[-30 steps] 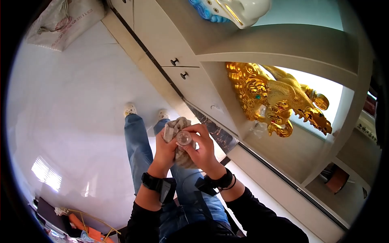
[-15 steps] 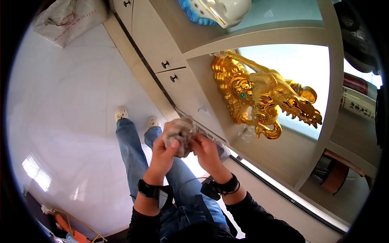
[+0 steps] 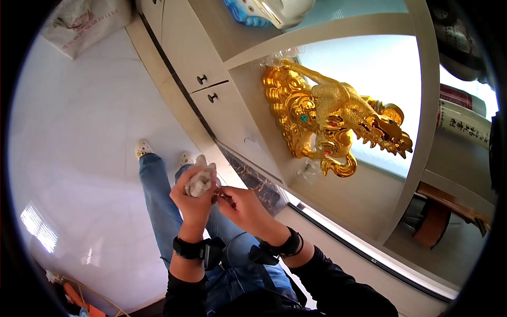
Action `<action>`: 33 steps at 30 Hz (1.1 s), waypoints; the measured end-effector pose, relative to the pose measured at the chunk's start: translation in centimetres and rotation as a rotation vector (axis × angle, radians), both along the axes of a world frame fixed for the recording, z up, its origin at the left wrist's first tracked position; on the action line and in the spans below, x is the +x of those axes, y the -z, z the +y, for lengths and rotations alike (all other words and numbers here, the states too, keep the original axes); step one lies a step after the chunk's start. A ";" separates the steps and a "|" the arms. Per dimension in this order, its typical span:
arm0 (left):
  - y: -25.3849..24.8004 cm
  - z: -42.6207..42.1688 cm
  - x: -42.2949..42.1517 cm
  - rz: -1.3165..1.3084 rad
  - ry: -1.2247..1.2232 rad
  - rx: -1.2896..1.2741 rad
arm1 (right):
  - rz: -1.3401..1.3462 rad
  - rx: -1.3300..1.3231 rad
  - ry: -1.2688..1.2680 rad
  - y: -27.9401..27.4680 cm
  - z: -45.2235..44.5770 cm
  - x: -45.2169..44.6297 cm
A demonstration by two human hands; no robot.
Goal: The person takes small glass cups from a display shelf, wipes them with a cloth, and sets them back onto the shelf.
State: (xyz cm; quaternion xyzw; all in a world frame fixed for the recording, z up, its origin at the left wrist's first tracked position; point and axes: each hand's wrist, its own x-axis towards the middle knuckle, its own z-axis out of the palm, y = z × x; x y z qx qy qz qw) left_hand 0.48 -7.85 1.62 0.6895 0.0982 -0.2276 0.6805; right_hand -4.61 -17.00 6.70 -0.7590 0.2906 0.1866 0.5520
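Observation:
A crumpled grey-beige cloth (image 3: 199,183) is bunched in my left hand (image 3: 191,203), whose fingers wrap round it. Close on its right, my right hand (image 3: 244,207) is closed in a pinch at the cloth's edge. Something small and shiny shows between the two hands, too little of it visible to name. The small clear glass seen earlier cannot be made out now; the cloth and fingers may hide it. Both hands are above my legs.
A golden dragon-like figure (image 3: 332,113) stands in the shelf unit (image 3: 359,211) at right, with small clear glass pieces (image 3: 309,171) beside it. A white and blue figure (image 3: 272,11) is above. Drawers (image 3: 232,124) adjoin; a printed bag (image 3: 84,24) lies upper left.
The clear glass between my hands has gone out of sight. Both hands have shifted left in view, the cloth now gathered in my left hand. The shelf has also shifted left.

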 end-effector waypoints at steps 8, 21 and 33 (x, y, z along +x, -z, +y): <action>3.5 2.2 1.1 0.438 -0.185 -0.442 | 0.125 0.154 0.109 2.1 -0.5 -3.5; 1.1 0.8 -3.4 -0.334 0.447 -0.028 | 0.007 0.266 0.380 2.7 -0.9 -3.8; 1.8 0.1 -3.9 -0.349 0.316 0.042 | -0.100 0.071 0.190 4.7 -1.0 -4.9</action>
